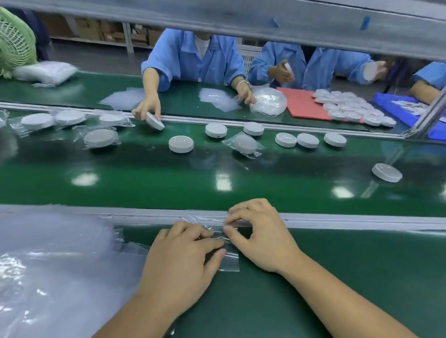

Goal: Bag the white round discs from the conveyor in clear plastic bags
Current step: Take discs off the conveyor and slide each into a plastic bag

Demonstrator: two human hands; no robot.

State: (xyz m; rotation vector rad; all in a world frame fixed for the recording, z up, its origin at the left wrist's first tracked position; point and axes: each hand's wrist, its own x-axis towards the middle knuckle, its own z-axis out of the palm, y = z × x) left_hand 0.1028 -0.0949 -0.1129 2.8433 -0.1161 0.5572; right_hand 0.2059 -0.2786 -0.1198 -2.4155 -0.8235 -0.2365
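Note:
A flat clear plastic bag [229, 259] lies on the near green work surface, against the grey rail. My left hand [180, 262] rests on the bag with its fingers curled over it. My right hand [260, 233] pinches the bag's upper edge between thumb and forefinger. Several bare white round discs lie on the green conveyor belt [166, 181], among them one disc [181, 144] in the middle and another disc [386, 172] at the right. Bagged discs [101, 138] lie further left.
A big heap of clear bags [47, 266] covers the near left. Across the belt, people in blue coats work; one person's hand [147, 109] holds a disc. A red tray [303, 104] bears clear covers. A green fan [4, 40] stands far left.

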